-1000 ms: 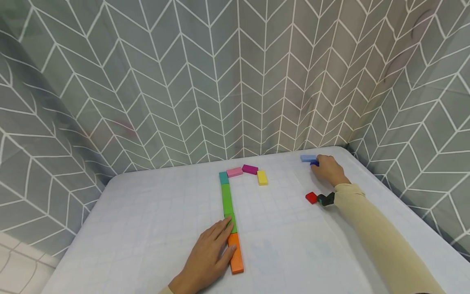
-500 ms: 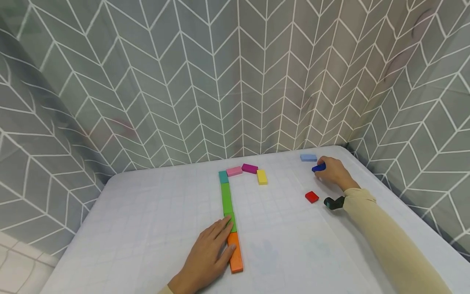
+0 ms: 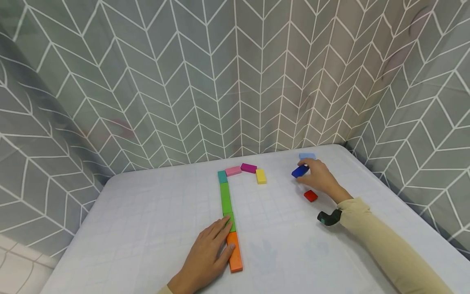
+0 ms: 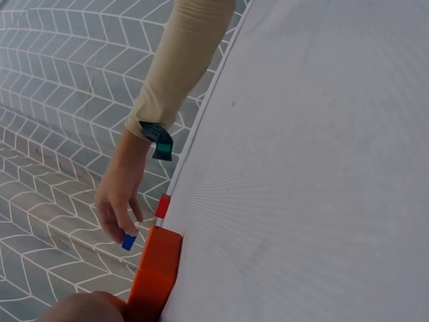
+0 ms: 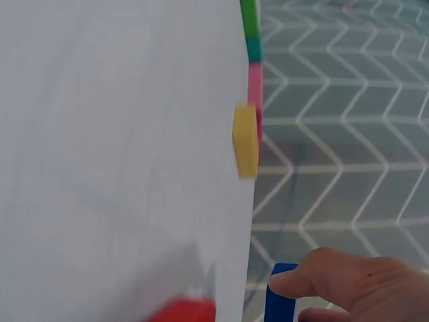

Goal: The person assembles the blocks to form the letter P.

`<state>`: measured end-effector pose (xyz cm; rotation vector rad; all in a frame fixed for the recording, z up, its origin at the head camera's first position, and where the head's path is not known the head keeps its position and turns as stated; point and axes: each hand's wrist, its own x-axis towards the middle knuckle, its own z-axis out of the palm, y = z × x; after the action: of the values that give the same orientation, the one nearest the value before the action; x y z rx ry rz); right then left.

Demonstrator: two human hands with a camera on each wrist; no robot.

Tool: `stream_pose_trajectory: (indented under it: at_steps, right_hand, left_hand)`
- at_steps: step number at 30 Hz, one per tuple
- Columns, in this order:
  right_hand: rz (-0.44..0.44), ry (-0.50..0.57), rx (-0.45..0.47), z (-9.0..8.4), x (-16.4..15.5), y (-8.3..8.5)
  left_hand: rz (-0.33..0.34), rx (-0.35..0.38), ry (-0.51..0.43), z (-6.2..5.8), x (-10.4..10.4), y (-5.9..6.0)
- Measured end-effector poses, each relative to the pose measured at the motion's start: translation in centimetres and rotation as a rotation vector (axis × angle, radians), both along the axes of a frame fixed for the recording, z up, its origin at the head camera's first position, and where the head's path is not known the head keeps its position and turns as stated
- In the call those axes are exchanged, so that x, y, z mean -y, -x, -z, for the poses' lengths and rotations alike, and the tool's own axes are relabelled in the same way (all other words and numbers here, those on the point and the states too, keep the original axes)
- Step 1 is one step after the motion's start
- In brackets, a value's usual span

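Observation:
My right hand (image 3: 318, 178) pinches a dark blue block (image 3: 300, 171) between thumb and fingers, held above the table in the wrist views. A small red block (image 3: 311, 196) lies just below that hand, and a light blue block (image 3: 307, 156) sits behind it at the back edge. My left hand (image 3: 207, 254) rests flat with its fingers over a row of blocks. In that row, an orange block (image 3: 235, 255) is nearest me, then a green block (image 3: 229, 221), a longer green block (image 3: 225, 197) and a teal block (image 3: 222, 177).
From the teal block the line turns right through a pink block (image 3: 233, 171) and a magenta block (image 3: 249, 168) to a yellow block (image 3: 261, 177). A white cloth covers the table (image 3: 154, 204). A grey patterned curtain (image 3: 227, 81) hangs right behind it.
My right hand has lifted the dark blue block from beside the light blue one and carried it left and toward me. My left hand stays in place.

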<state>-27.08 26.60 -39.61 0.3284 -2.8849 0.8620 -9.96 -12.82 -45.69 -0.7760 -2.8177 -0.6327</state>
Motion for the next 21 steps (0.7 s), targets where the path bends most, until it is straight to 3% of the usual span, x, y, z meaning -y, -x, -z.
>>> stream_pose_trajectory:
  at_steps: [10,21]
  right_hand:
    - [-0.158,0.010,-0.035,-0.1,6.5,-2.5]
    - [-0.251,-0.030,0.001,0.4,10.8,-2.9]
  left_hand:
    - [-0.009,-0.007,0.010,0.1,0.1,0.2]
    - [-0.015,0.033,0.026,-0.1,0.1,0.2]
